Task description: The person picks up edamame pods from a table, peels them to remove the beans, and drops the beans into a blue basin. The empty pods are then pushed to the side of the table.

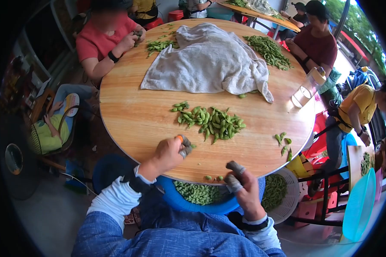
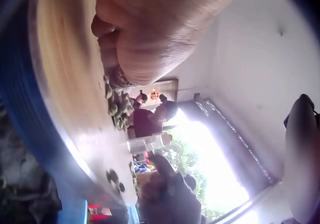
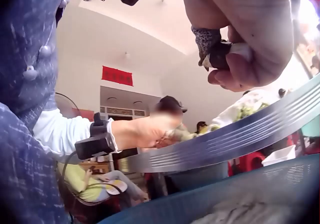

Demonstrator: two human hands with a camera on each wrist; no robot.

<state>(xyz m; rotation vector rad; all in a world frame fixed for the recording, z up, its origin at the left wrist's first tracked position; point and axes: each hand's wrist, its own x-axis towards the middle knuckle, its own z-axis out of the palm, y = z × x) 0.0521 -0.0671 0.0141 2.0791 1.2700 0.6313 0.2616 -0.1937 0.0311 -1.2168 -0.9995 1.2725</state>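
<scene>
My left hand (image 1: 169,153) is over the front of the round wooden table (image 1: 137,115), its covered fingers curled, with the green tip of a soybean pod (image 1: 193,146) pinched at them. Just beyond lies a heap of green soybean pods (image 1: 218,124). My right hand (image 1: 248,195) is at the table's front edge, grey covers on its thumb and fingers, which are loosely bent with nothing seen between them. Close by it, a few green pieces (image 1: 208,177) lie at the edge. Below the edge, a blue basin (image 1: 227,208) holds shelled green beans (image 1: 197,193).
A white cloth (image 1: 210,60) covers the table's far middle, with more pods (image 1: 270,51) beside it. A clear plastic jug (image 1: 303,95) stands at the right. A white basket (image 1: 292,201) of pods sits below on the right. Other people sit around the table.
</scene>
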